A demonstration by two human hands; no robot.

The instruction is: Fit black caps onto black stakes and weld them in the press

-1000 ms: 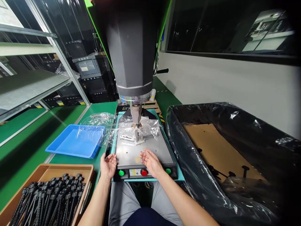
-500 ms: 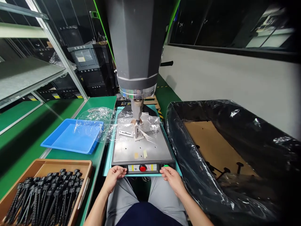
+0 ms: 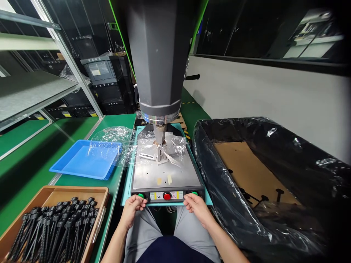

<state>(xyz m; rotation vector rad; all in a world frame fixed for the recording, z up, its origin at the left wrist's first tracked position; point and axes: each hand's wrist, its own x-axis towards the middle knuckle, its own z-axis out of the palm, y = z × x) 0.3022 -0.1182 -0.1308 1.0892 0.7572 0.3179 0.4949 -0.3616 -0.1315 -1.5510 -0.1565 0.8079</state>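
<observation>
My left hand [image 3: 133, 208] is at the front panel of a press machine, fingers curled together just below a green button [image 3: 141, 195]. My right hand [image 3: 197, 209] is closed in a loose curl beside the other green button [image 3: 195, 193]. No object shows in either hand. Between them sits a red button [image 3: 167, 196]. Above the metal plate [image 3: 153, 179], the press's grey horn [image 3: 159, 134] reaches down to a small upright fixture [image 3: 159, 152]. Whether it touches a part there, I cannot tell. Clear plastic film [image 3: 178, 146] lies around the fixture.
At left, a brown tray [image 3: 74, 188] holds many black stemmed parts [image 3: 55, 226]; a blue tray [image 3: 82, 159] lies behind it. A bin lined with black plastic [image 3: 219, 204] stands at right, with cardboard [image 3: 246, 168] and several black parts inside. The large machine head [image 3: 159, 54] hangs ahead.
The machine head and horn have come down closer to the fixture. My hands have drawn slightly off the green buttons; the left one, covered before, now shows.
</observation>
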